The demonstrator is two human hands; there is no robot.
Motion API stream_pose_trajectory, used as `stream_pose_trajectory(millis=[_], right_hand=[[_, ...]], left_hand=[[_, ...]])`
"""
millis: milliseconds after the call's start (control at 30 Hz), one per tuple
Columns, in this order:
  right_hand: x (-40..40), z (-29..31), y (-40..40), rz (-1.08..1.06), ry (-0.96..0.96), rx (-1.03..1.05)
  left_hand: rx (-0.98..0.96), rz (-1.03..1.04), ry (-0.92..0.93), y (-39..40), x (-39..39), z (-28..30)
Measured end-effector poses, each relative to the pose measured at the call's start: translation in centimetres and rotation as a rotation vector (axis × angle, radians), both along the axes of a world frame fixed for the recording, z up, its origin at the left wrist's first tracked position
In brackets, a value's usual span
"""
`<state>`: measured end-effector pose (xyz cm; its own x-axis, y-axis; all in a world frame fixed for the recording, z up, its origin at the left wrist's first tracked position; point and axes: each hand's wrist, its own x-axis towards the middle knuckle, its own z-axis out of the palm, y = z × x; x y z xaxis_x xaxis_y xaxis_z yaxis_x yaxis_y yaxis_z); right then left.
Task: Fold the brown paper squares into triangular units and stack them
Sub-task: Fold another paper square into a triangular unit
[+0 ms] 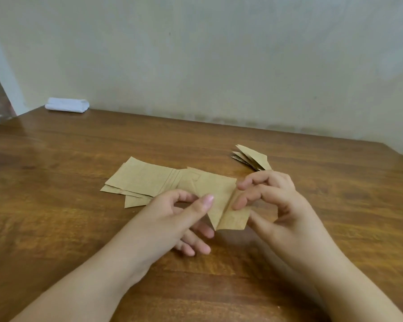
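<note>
Both hands pinched a creased paper (221, 201) above the table (79, 228).
Left hand (184, 219) and right hand (272, 205) held its side edges; flat squares (144, 180) lay left, folded stack (251, 158) far right.

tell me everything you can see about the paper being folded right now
The held paper is brown kraft-looking sheet, partly folded, with a crease running down its middle. It is held above the table, in front of the flat squares. The left hand pinches its left side; the right hand pinches its right flap.

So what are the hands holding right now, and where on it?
A partly folded brown paper square: the left hand pinches its left edge, the right hand its right flap.
</note>
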<state>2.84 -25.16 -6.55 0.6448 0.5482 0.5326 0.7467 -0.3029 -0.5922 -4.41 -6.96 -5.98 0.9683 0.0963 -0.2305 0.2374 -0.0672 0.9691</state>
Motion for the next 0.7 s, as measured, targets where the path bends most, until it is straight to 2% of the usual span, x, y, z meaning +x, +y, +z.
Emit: stream_pose_trajectory(millis=[167,367,533,700], right_hand=[[-0.32,-0.05,0.53,0.009,-0.074,0.073],[-0.49,0.1,0.42,0.04,-0.051,-0.053],[-0.16,-0.16,0.4,0.147,0.07,-0.004],[-0.29,-0.13,0.52,0.194,0.335,0.144]], left_hand=[[-0.266,-0.077,0.071,0.0,0.06,0.13],[-0.37,0.016,-0.01,0.47,0.15,0.0],[-0.359,0.012,-0.047,0.51,-0.02,0.08],[-0.326,0.032,-0.09,0.19,-0.14,0.08]])
